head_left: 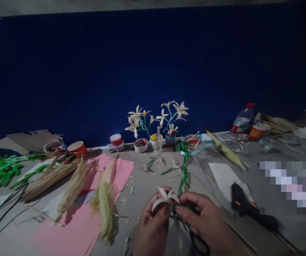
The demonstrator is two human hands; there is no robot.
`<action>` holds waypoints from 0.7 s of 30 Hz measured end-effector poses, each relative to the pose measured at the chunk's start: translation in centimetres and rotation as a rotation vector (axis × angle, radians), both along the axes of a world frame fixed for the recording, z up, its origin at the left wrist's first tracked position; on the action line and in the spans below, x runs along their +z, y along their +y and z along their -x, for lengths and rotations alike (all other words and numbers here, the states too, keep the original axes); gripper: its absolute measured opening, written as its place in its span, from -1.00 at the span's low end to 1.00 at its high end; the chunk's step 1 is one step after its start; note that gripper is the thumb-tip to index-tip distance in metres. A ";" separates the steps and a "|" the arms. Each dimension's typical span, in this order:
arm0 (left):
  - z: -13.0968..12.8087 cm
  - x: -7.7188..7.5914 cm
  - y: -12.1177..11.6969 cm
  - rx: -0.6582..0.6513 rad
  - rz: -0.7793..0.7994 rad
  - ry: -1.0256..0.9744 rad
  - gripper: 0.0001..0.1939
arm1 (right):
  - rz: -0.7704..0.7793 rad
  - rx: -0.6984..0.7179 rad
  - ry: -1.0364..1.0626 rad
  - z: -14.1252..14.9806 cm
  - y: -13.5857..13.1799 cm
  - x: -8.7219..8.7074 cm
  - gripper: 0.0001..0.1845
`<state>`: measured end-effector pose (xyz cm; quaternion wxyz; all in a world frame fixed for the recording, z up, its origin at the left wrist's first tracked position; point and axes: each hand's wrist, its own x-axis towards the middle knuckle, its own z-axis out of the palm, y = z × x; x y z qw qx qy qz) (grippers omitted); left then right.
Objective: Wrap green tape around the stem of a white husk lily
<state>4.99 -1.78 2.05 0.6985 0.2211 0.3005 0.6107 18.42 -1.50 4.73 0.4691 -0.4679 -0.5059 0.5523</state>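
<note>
My left hand point(153, 224) pinches a small cream husk flower point(166, 197) by its base, low in the middle of the head view. My right hand point(203, 217) grips the flower's stem right beside it, where a green ribbon point(184, 167) runs up and away across the table point(147, 177). The two hands touch at the fingertips. Thin dark wires trail from under my right hand.
Corn husks point(70, 185) and a husked cob point(106, 209) lie on pink paper point(70, 227) to the left. A black glue gun point(242, 202) rests at right. Finished husk flowers point(155, 119), cups and jars line the blue back wall; a bottle point(242, 119) stands far right.
</note>
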 end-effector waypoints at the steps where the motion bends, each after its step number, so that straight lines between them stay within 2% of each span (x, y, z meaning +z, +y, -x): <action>1: 0.1 0.0 0.0 -0.021 0.004 -0.019 -0.69 | 0.073 0.014 0.035 0.0 0.0 0.0 -0.84; 3: 0.2 0.2 0.1 -0.059 0.006 -0.043 -0.71 | 0.165 0.049 0.068 0.0 0.0 0.1 -0.80; 5: 0.2 0.5 0.2 -0.094 -0.010 -0.052 -0.72 | 0.159 0.058 0.065 0.0 -0.1 0.4 -0.80; 8: 0.0 0.7 0.2 -0.100 -0.040 -0.046 -0.76 | 0.030 0.026 0.017 0.0 -0.1 0.7 -0.85; 11: -0.3 0.7 0.0 -0.026 -0.050 -0.005 -0.80 | -0.131 -0.038 -0.111 0.1 -0.2 0.4 -0.89; 16: -0.6 0.5 -0.2 0.074 0.046 0.037 -0.74 | -0.394 -0.126 -0.400 0.1 -0.6 -0.6 -0.86; 18: -0.4 0.4 -0.2 0.070 0.048 0.053 -0.73 | -0.436 -0.122 -0.449 0.0 -0.7 -0.6 -0.86; 21: -0.1 0.3 -0.1 0.046 0.003 0.112 -0.71 | -0.384 -0.074 -0.439 -0.3 -0.6 0.1 -0.86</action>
